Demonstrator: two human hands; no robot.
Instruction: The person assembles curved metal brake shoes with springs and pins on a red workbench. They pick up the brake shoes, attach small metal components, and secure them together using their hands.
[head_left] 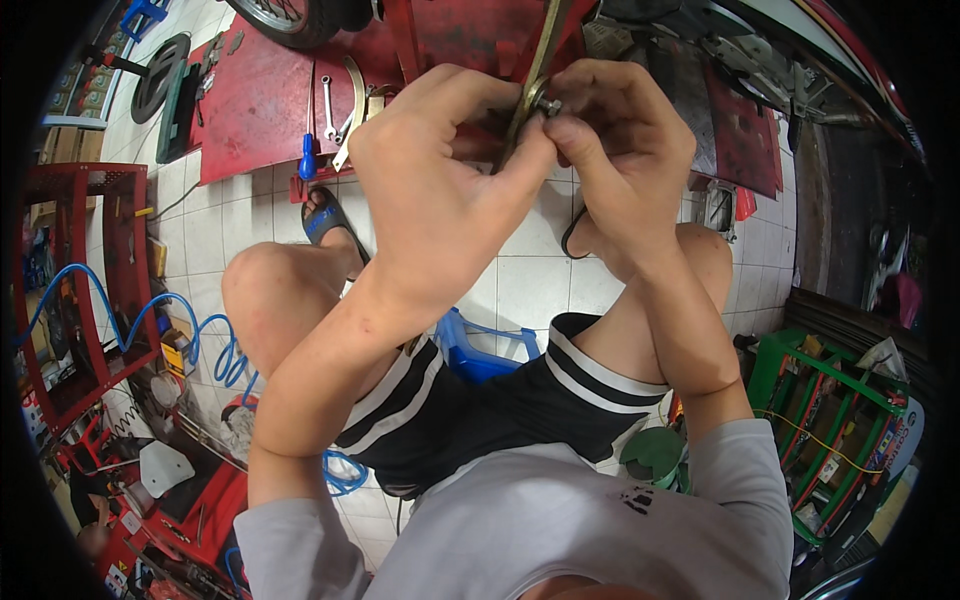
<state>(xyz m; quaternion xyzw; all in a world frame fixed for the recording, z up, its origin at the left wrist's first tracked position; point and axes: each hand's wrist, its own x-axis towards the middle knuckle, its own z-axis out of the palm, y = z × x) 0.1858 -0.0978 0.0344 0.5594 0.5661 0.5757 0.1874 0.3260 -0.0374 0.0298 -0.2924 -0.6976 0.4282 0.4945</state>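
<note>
My left hand [430, 180] is closed around the lower part of a narrow, yellowish metal bar [547, 50], which rises steeply toward the top edge. Its kind I cannot make out. At the bar's rounded part sits a small bolt [549, 104] with a shiny end sticking out to the right. My right hand [630, 150] is closed beside it, thumb and fingertips pinching at the bolt. Both thumbs nearly meet just below it. The inner fingers of both hands are partly hidden.
Beyond my hands stands a red work platform [260, 120] with a wheel [290, 15], a blue-handled screwdriver [307, 160] and a wrench [328, 110]. A blue air hose [130, 320] coils at left beside a red rack [85, 290]. A green rack [800, 420] is at right.
</note>
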